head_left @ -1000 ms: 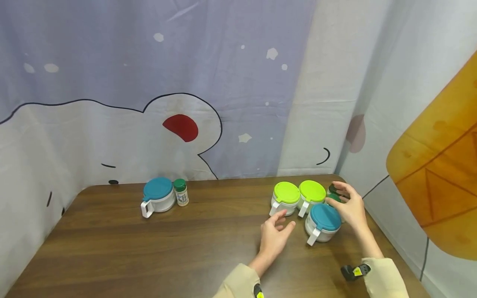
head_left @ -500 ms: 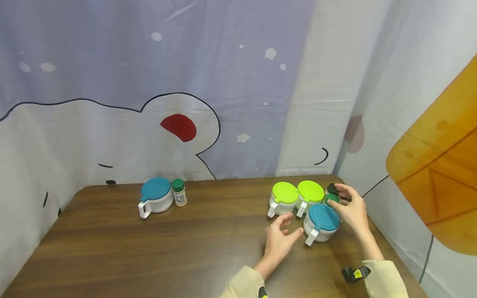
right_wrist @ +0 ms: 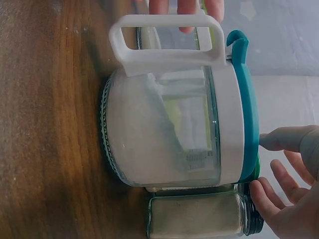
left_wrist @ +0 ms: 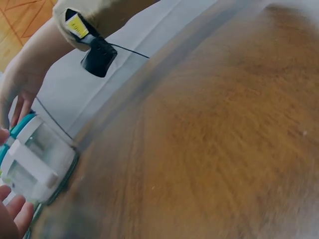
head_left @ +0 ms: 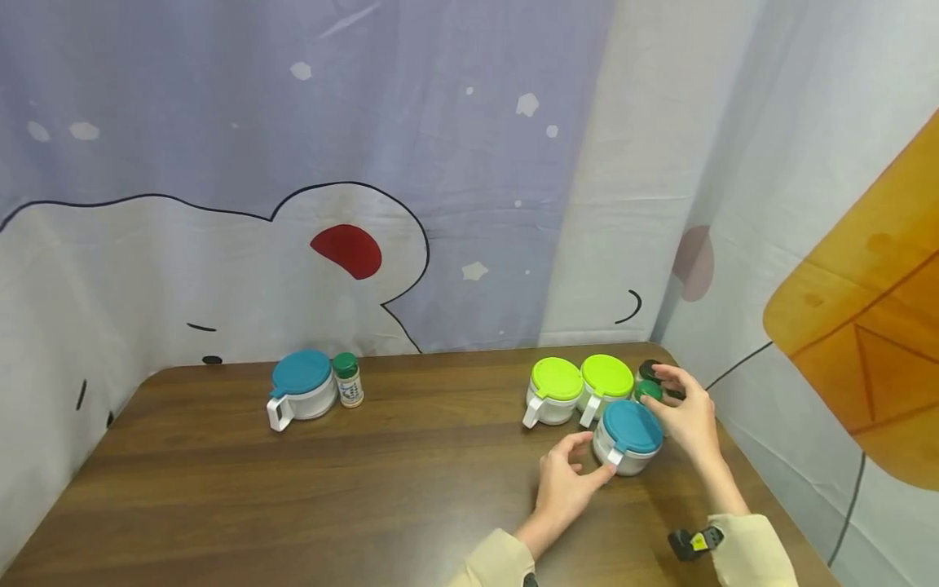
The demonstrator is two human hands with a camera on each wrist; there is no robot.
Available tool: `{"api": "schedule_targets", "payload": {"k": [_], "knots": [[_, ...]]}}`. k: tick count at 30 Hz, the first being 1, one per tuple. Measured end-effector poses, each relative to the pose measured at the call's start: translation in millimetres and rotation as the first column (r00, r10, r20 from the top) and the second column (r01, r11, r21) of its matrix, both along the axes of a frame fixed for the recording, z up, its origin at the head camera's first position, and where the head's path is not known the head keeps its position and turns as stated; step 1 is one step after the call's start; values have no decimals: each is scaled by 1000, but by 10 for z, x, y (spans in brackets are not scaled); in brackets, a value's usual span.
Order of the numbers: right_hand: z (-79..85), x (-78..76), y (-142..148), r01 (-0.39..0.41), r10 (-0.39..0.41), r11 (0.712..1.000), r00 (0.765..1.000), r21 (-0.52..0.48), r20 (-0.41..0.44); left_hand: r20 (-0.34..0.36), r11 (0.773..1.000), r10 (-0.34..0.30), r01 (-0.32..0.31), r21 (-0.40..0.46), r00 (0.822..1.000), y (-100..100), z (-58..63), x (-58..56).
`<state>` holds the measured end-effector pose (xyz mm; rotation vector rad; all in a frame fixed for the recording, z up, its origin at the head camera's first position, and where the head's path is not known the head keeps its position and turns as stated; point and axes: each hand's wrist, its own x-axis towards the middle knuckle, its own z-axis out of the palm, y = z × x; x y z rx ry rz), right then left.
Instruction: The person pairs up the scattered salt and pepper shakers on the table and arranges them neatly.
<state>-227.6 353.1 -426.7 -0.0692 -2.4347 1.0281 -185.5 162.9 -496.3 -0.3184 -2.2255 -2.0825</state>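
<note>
A glass seasoning jar with a blue lid and white handle [head_left: 632, 430] stands at the right of the table. My left hand [head_left: 561, 489] is at its handle, fingers spread and thumb right at the handle's edge; fingertips also show beyond the handle in the right wrist view. My right hand [head_left: 689, 417] is behind the jar, its fingers curved loosely over a green-capped shaker [head_left: 649, 392] and a black-capped bottle [right_wrist: 199, 214]. In the right wrist view, one right fingertip [right_wrist: 271, 139] is at the blue lid and another lies by the black cap.
Two lime-lidded jars [head_left: 555, 391] stand just behind and left of the blue-lidded one. Far left are another blue-lidded jar [head_left: 302, 387] and a green-capped shaker [head_left: 348, 381]. Curtains [head_left: 440, 179] hang along the back and right edges of the wooden table [head_left: 308, 489].
My left hand has moved right, from in front of the lime-lidded jars to the blue-lidded jar's handle. The right hand stays by the shaker, and the head view has shifted slightly.
</note>
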Motion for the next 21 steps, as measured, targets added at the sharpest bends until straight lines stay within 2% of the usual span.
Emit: {"api": "schedule_targets", "payload": {"k": [11, 17, 21], "knots": [[-38, 6, -2, 3, -2, 1000, 1000, 26, -31, -10, 1000, 4, -4, -24, 1000, 138, -78, 35], [-61, 5, 17, -2, 3, 1000, 1000, 26, -28, -56, 999, 11, -14, -39, 998, 172, -119, 41], [-90, 2, 42, 0, 1, 999, 999, 32, -36, -56, 999, 7, -9, -49, 998, 186, -117, 41]]}}
